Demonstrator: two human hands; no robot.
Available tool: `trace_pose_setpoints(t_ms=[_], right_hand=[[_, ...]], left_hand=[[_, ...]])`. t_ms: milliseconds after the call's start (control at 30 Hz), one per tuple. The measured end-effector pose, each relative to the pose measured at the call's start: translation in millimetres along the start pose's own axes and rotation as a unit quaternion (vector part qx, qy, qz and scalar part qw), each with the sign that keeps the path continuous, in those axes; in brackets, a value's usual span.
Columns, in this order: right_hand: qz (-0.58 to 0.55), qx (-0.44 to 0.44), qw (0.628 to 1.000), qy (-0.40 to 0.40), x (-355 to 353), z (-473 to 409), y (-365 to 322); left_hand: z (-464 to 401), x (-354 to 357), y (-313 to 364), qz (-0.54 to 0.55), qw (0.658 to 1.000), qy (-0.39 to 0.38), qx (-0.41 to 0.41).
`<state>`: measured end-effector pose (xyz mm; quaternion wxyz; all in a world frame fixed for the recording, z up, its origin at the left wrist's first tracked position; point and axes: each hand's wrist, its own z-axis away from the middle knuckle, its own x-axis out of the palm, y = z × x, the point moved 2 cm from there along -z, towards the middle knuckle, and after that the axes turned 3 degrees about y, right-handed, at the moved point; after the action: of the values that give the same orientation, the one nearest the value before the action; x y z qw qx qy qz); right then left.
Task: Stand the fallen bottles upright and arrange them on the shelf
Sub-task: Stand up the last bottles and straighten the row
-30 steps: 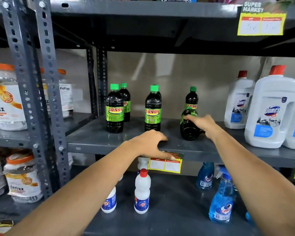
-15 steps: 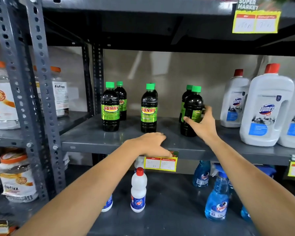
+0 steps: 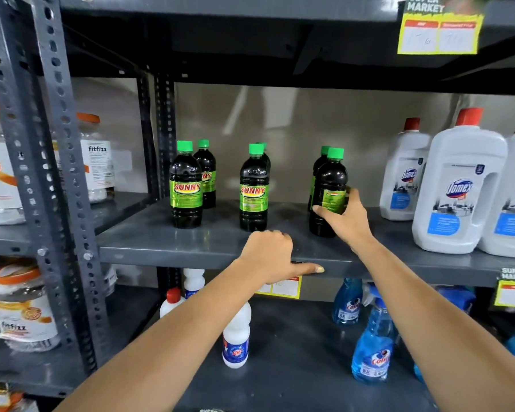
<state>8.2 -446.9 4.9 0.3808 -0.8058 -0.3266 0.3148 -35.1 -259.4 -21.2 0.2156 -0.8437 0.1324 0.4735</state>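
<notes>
Grey metal shelf (image 3: 167,248) holds dark bottles in pairs. Right hand (image 3: 344,217) wraps around the front right bottle (image 3: 329,185), which stands straight up, green cap on top, label turned sideways. Left hand (image 3: 272,255) grips the shelf edge. Next, probably turn the label forward, then let go.

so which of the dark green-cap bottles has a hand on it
The front bottle of the rightmost pair: the right hand wraps its label, and its label faces sideways.
</notes>
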Motion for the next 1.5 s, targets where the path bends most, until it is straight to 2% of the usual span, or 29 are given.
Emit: trace_pose_setpoints(t_ms=[100, 233, 367, 467, 600, 767, 933, 1167, 1300, 1500], right_hand=[[-0.004, 0.013, 1.000, -0.006, 0, -2, 5], [-0.070, 0.045, 0.995, -0.050, 3, -6, 9], [-0.043, 0.032, 0.998, -0.029, 2, -7, 9], [-0.010, 0.006, 1.000, -0.013, 0, -7, 9], [-0.026, 0.023, 0.997, -0.065, 3, -9, 9], [0.030, 0.009, 0.999, -0.019, 3, -10, 11], [-0.011, 0.041, 0.997, -0.064, 5, -10, 11], [0.010, 0.023, 0.999, -0.035, 4, -7, 9], [0.008, 0.039, 0.997, -0.063, 7, -7, 11], [0.014, 0.048, 0.997, -0.052, 5, -8, 12]], left_hand=[[2, 8, -1, 0.019, 0.999, 0.004, -0.028], [7, 16, -3, 0.075, 0.994, 0.020, -0.080], [11, 18, -1, 0.091, 0.990, 0.041, -0.104], [11, 18, 0, 0.100, 0.989, 0.048, -0.099], [11, 17, 0, 0.103, 0.989, 0.055, -0.093], [11, 22, -1, 0.099, 0.989, 0.064, -0.090], [9, 24, -2, 0.093, 0.990, 0.074, -0.072], [8, 24, -3, 0.073, 0.993, 0.080, -0.051], [0, 22, -8, 0.063, 0.995, 0.078, -0.014], [-6, 24, -16, 0.043, 0.996, 0.068, 0.035]])
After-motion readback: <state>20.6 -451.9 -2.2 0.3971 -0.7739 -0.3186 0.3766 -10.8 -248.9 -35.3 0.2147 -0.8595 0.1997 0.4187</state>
